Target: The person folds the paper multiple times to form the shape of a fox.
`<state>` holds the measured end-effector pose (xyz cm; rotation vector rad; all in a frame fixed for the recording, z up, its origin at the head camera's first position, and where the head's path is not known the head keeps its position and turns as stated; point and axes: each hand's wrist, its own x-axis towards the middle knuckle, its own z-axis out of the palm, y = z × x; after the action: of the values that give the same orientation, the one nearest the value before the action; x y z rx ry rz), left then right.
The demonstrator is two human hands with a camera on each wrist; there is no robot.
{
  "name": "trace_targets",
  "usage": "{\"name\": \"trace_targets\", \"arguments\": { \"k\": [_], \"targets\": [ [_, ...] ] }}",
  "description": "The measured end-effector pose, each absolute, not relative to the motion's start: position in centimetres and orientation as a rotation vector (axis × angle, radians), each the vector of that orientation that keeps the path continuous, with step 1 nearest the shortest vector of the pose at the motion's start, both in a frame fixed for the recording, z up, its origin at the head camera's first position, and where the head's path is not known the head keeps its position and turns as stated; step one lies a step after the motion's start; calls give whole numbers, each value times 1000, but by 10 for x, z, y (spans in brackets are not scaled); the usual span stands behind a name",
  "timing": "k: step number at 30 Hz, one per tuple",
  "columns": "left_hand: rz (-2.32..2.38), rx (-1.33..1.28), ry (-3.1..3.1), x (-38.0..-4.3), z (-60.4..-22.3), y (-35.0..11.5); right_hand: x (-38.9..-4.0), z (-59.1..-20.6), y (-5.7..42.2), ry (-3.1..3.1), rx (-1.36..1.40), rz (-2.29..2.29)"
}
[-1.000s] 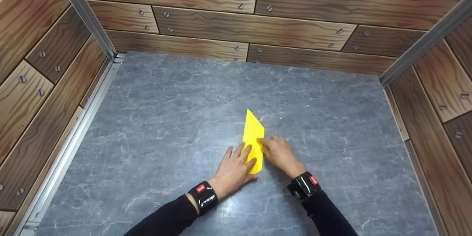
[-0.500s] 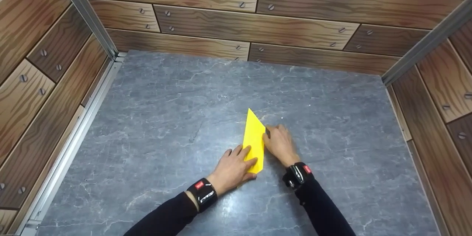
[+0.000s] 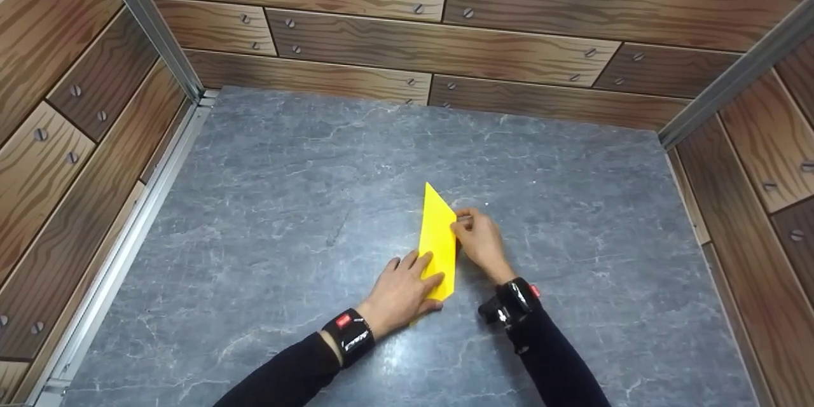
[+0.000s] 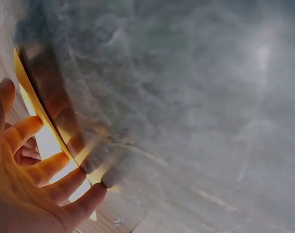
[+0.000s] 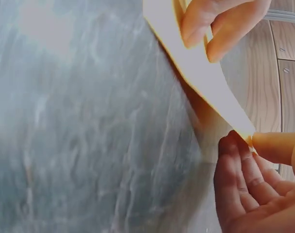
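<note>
"What is nearest?"

"Two dark sleeves (image 3: 280, 369) reach in from the bottom, each ending in a black wristband (image 3: 350, 338). Just beyond, the left hand (image 3: 399, 296) rests across the lower part of a folded-looking yellow paper (image 3: 437, 229), its fingers spread apart. The right hand (image 3: 482, 243) is at the paper's right edge, thumb and forefinger clamped on it near the upper right corner."

"Where is the paper, and what has just changed?"

"It lies near the middle of a grey marbled desk (image 3: 305, 159), long and narrow, with its sharp point facing away. A second ago the right hand was lower on that edge, forefinger on the paper; it has moved up towards the corner and now pinches there. The left hand has stayed over the lower half. I take it that one hand steadies the paper while the other works the edge. The right wrist view suggests that this edge is raised slightly; I cannot tell how many layers it has."

"And room to move?"

"The desk stretches well past the paper to both sides and beyond its point. A metal rail (image 3: 135, 229) borders the left; farthest off stands a plank-patterned back wall (image 3: 356, 38), well apart from both hands."
</note>
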<state>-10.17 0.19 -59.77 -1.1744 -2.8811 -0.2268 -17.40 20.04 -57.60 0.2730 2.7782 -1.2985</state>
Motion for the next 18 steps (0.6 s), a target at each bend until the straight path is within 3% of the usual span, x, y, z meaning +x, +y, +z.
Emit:
{"name": "trace_targets", "arguments": {
  "k": [7, 18],
  "targets": [
    [-602, -1012, -2897, -111, -593, -1, -168, -571, 206, 2748, 228, -1497],
    [-2123, -316, -2716, -143, -571, -1, -148, -549, 214, 2730, 86, -1735]
  ]
}}
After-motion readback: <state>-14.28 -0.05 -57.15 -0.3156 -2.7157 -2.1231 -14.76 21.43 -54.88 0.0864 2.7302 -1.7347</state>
